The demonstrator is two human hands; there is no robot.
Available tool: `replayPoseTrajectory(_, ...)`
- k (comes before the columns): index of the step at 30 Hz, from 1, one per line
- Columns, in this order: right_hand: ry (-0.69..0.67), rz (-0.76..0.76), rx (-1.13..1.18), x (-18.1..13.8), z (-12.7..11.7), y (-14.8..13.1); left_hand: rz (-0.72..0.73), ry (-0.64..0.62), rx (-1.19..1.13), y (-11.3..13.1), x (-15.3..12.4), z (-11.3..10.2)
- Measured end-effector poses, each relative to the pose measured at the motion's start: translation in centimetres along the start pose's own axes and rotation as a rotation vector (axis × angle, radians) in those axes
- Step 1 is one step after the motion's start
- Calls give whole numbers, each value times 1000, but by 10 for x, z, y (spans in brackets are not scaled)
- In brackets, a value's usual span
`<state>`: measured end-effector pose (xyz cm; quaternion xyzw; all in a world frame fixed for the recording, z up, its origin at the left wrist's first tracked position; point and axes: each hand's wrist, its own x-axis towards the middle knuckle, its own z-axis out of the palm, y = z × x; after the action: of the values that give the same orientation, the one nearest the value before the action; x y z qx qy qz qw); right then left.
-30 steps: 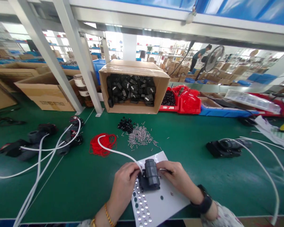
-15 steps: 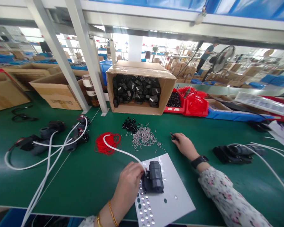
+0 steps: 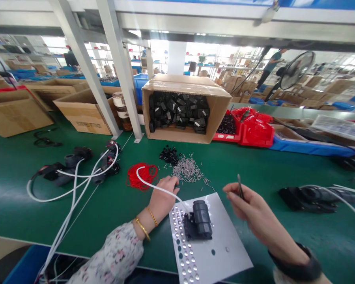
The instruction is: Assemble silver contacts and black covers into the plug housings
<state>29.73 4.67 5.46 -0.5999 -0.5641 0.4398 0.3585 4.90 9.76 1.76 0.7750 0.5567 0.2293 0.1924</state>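
Note:
My left hand (image 3: 165, 194) reaches over the near edge of a pile of small metal screws (image 3: 187, 169), fingers curled together; what they pinch, if anything, is hidden. My right hand (image 3: 247, 203) is raised off the bench, its fingers closed around slim dark tweezers (image 3: 239, 186) pointing up. Between the hands, a dark grey valve-like fitting on a black base (image 3: 201, 219) lies on a white sheet (image 3: 225, 258) dotted with round clear stickers. A white cable (image 3: 156, 187) runs from the fitting, passing over my left hand.
A coil of red cord (image 3: 136, 179) and small black parts (image 3: 169, 155) lie beside the screws. Behind stands a carton (image 3: 180, 136) of black housings. Red bins (image 3: 256, 132) are at back right. More cabled fittings sit left (image 3: 68, 167) and right (image 3: 310, 197).
My left hand has left the fitting and moved up to the screws. My right hand has lifted the tweezers from the bench and come nearer. The view has shifted slightly left.

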Motion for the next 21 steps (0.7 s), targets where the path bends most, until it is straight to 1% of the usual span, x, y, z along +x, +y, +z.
replayPoseTrajectory(1, -30, 77, 203, -19, 9, -2, 6, -12, 14, -1, 6, 3)
replayPoseTrajectory(2, -56, 130, 358, -35, 18, -2, 14, -24, 24, -3, 11, 7)
replayPoseTrajectory(3, -70, 176, 475, -49, 27, -1, 23, -32, 29, -4, 15, 10)
replayPoseTrajectory(4, -67, 201, 521, -58, 35, 2, 35, -37, 28, -4, 17, 13)
replayPoseTrajectory(5, -49, 197, 505, -65, 43, 6, 49, -37, 21, -5, 17, 14)
replayPoseTrajectory(6, -11, 165, 440, -68, 49, 11, 63, -33, 9, -5, 14, 14)
replayPoseTrajectory(8, 86, 46, 223, -69, 57, 21, 85, -10, -29, -4, 2, 11)
replayPoseTrajectory(10, 158, -81, 13, -66, 62, 30, 91, 42, -75, -2, -19, 4)
replayPoseTrajectory(12, 195, -157, -111, -66, 65, 37, 93, 116, -116, 0, -46, -2)
replayPoseTrajectory(14, 208, -226, -179, -67, 67, 42, 158, 198, -166, 3, -73, -3)
replayPoseTrajectory(16, 204, -304, -210, -70, 68, 45, 282, 260, -216, 7, -94, 0)
replayPoseTrajectory(18, 209, -376, -216, -73, 67, 43, 391, 282, -237, 10, -105, 6)
replayPoseTrajectory(21, 251, -426, -213, -77, 67, 37, 473, 250, -202, 14, -106, 13)
